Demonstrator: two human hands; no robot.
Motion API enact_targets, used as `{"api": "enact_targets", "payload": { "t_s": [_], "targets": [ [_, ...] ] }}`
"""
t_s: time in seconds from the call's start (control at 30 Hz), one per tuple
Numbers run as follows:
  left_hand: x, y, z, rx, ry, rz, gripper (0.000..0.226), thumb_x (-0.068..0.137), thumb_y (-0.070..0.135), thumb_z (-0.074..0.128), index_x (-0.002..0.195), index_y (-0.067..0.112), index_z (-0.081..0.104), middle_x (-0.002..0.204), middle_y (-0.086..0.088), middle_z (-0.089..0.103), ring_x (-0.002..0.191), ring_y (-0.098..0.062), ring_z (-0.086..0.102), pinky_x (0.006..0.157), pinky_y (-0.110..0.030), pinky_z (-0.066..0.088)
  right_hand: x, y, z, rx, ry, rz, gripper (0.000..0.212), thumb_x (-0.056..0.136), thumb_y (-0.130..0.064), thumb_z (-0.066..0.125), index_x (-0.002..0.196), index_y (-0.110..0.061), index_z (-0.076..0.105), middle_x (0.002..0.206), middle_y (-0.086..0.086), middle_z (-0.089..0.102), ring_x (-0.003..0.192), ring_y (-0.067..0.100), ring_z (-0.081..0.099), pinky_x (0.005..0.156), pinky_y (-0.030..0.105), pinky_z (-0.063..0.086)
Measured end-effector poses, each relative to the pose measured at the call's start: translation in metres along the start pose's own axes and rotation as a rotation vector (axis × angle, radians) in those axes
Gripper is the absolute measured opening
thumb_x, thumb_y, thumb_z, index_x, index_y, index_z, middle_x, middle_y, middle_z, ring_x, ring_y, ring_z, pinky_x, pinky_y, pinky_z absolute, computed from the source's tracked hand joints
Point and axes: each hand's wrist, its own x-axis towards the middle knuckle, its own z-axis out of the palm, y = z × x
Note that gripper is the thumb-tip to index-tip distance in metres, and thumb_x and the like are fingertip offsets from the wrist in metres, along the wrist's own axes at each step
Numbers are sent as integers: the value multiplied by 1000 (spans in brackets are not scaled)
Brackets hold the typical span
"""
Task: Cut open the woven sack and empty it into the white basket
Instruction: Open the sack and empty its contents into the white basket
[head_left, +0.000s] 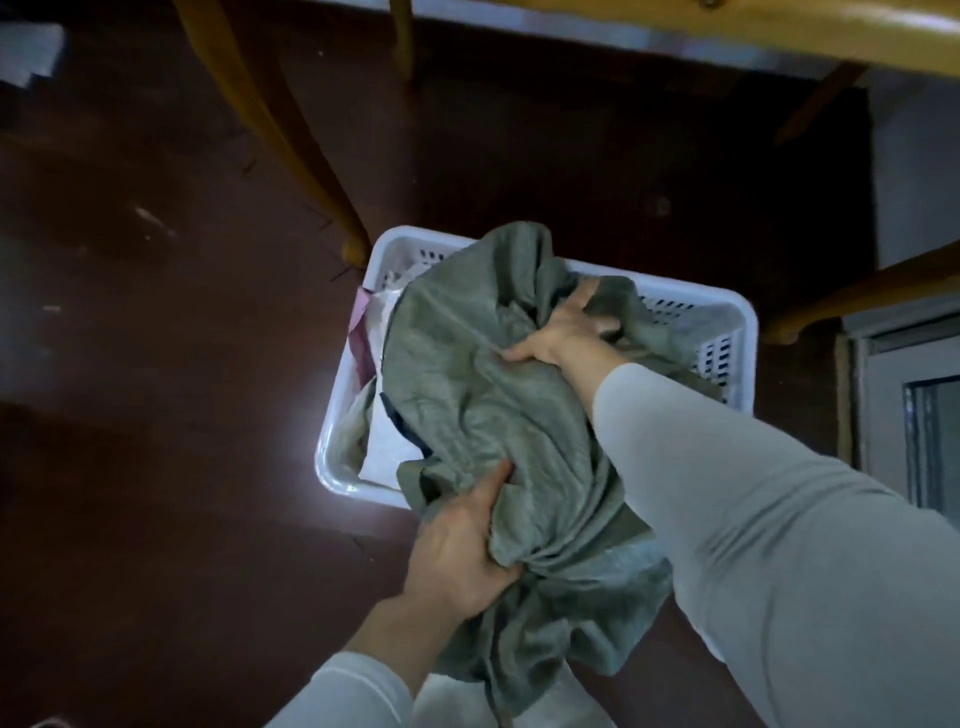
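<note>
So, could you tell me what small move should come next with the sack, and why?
Probably raise the near end and shake: the left hand and right hand both grip the woven sack over the white basket, and pale packets already lie in the basket.
</note>
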Motion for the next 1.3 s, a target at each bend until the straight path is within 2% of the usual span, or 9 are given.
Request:
{"api": "enact_targets", "payload": {
  "t_s": [0.07, 0.2, 0.5, 0.67, 0.83, 0.97, 1.07, 1.2, 1.3],
  "targets": [
    [0, -4, 2, 44, -34, 27, 92, 70, 40, 65, 147, 36, 14, 144, 1, 46, 131, -18, 45, 105, -32, 40, 3, 5, 11, 55, -34, -31, 120, 73, -19, 77, 148, -19, -16, 155, 14, 20, 138, 37, 30, 111, 48, 32],
    [-7, -2, -2, 31, -32, -6, 98, 75, 36, 68, 148, 36, 3, 147, 2, 39, 132, -18, 43, 105, -33, 41, -18, 27, -9, 104, 110, -189, 33, 91, -21, 45, 121, -18, 57, 122, 14, 61, 108, 35, 57, 95, 40, 47],
    [-10, 46, -16, 57, 38, 18, 129, 71, 41, 73, 121, 53, -46, 135, -5, 53, 113, -26, 59, 92, -42, 51, -88, 73, -82, -244, 133, -303, 35, 80, -14, 43, 48, -26, 37, 58, 3, 41, 66, 29, 43, 53, 29, 30],
    [-14, 74, -23, 149, 124, 123, 135, 71, 31, 75, 114, 54, -51, 152, -1, 8, 115, -30, 57, 84, -44, 53, -110, 97, -83, -324, -47, -442, 33, 83, -11, 46, 106, -4, 68, 131, 10, 50, 118, 33, 45, 102, 39, 40],
    [-12, 99, -27, 329, 84, 239, 131, 73, 32, 72, 114, 55, -50, 148, 6, -43, 87, -33, 67, 64, -39, 54, -121, 106, -92, -270, -168, -332, 30, 80, -7, 43, 100, -1, 65, 109, 18, 64, 96, 34, 58, 89, 45, 51],
    [-5, 112, -29, 458, -57, 320, 125, 73, 39, 71, 123, 54, -43, 159, 1, -15, 102, -30, 63, 68, -34, 51, -136, 108, -91, -272, -178, -360, 15, 79, 1, 44, 76, 8, 56, 74, 16, 54, 69, 25, 49, 61, 32, 39],
    [0, 109, -21, 466, -69, 300, 102, 72, 38, 70, 147, 39, 2, 148, -1, 34, 123, -25, 51, 89, -36, 50, -146, 116, -90, -156, -215, -385, 28, 77, 9, 43, 54, -7, 38, 55, 3, 30, 54, 16, 28, 54, 28, 22],
    [-1, 97, -21, 196, 25, 173, 68, 63, 23, 81, 126, 22, 54, 119, -4, 65, 112, -24, 59, 92, -33, 49, -150, 136, -99, 583, -295, -327, 24, 69, -17, 65, 88, -2, 70, 78, 5, 64, 79, 19, 62, 77, 28, 48],
    [-5, 89, -39, -232, 111, 7, 69, 47, -1, 88, 111, 7, 62, 101, -5, 68, 93, -14, 65, 100, -37, 47, -132, 162, -115, 1128, 26, -135, 19, 87, -22, 52, 98, -17, 67, 97, 1, 67, 100, 21, 60, 87, 32, 45]
  ]
}}
